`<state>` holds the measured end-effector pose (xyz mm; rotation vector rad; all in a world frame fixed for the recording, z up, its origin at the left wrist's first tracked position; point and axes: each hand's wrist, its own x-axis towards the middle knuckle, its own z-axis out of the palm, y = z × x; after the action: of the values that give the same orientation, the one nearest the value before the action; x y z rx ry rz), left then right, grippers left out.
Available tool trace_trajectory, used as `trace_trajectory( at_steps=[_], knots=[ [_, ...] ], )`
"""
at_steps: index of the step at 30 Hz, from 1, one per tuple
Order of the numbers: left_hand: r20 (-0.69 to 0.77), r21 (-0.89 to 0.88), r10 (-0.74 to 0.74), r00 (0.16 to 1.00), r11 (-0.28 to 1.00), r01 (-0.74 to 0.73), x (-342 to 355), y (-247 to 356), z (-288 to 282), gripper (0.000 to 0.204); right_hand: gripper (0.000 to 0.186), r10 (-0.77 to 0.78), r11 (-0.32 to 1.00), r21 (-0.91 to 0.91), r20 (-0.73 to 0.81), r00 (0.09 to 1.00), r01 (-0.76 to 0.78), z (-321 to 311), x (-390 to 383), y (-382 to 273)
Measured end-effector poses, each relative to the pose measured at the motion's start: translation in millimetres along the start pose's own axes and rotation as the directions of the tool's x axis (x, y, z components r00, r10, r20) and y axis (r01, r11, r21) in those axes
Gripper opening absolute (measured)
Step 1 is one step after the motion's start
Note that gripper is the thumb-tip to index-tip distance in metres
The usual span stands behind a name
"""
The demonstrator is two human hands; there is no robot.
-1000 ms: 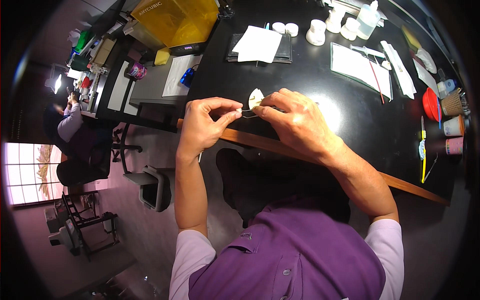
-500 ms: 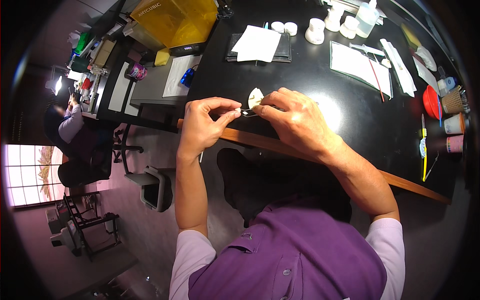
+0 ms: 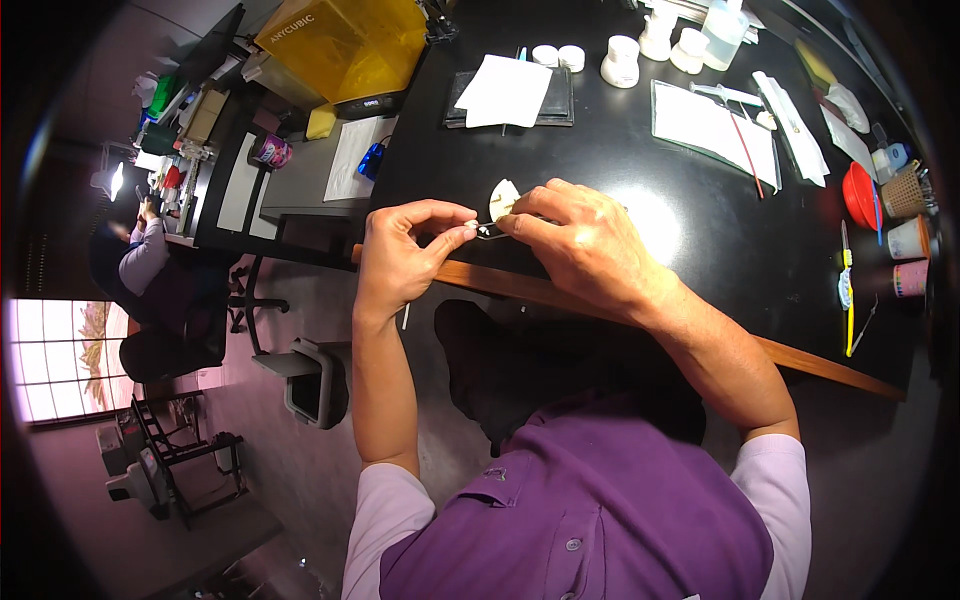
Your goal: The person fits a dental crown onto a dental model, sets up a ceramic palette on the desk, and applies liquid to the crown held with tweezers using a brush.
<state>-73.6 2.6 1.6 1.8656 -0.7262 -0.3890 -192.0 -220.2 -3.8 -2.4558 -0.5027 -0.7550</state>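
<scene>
Just beyond the table's wooden front edge, my left hand (image 3: 412,248) pinches a small whitish piece (image 3: 471,225) between thumb and forefinger. Held in a pinch by my right hand (image 3: 582,238) is a thin metal instrument (image 3: 490,236), its end at the small piece; most of its length is hidden by my fingers. The small piece is too tiny to name more closely. A cream-coloured, plaster-like block (image 3: 503,196) lies on the black table behind my right fingertips, partly covered by them.
White paper on a dark tray (image 3: 505,92), several white jars (image 3: 620,62) and a clear bottle (image 3: 725,35) stand at the back. To the right are a paper pad (image 3: 710,135), a red bowl (image 3: 858,197) and a yellow-handled tool (image 3: 849,300). Another person (image 3: 150,255) sits far left.
The metal instrument's end has shifted slightly against the small piece. Both hands keep their pinches, and the whole view has moved a little.
</scene>
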Motion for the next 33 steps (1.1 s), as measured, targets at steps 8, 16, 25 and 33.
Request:
trace_trajectory(
  at_steps=[8, 16, 25, 33],
  knots=[
    [-0.001, -0.056, -0.006, 1.000, 0.998, 0.006, 0, 0, 2, 0.016, 0.034, 0.002, 1.000, 0.030, -0.007, 1.000, -0.002, -4, 1, -1],
    [-0.079, 0.101, 0.074, 0.994, 0.993, -0.065, 3, -4, 6, 0.018, 0.022, 0.047, 0.999, 0.004, 0.104, 0.994, -0.047, -16, -3, 2],
    [-0.072, 0.533, 0.350, 0.934, 0.805, -0.261, 12, 12, 10, 0.015, 0.025, 0.395, 0.913, -0.132, 0.060, 0.917, -0.385, -83, -43, 20],
    [-0.242, -0.054, 0.161, 0.957, 0.982, -0.180, 9, -8, 22, 0.014, 0.018, 0.523, 0.818, -0.243, -0.066, 0.850, -0.522, -122, -104, 41]
  ],
)
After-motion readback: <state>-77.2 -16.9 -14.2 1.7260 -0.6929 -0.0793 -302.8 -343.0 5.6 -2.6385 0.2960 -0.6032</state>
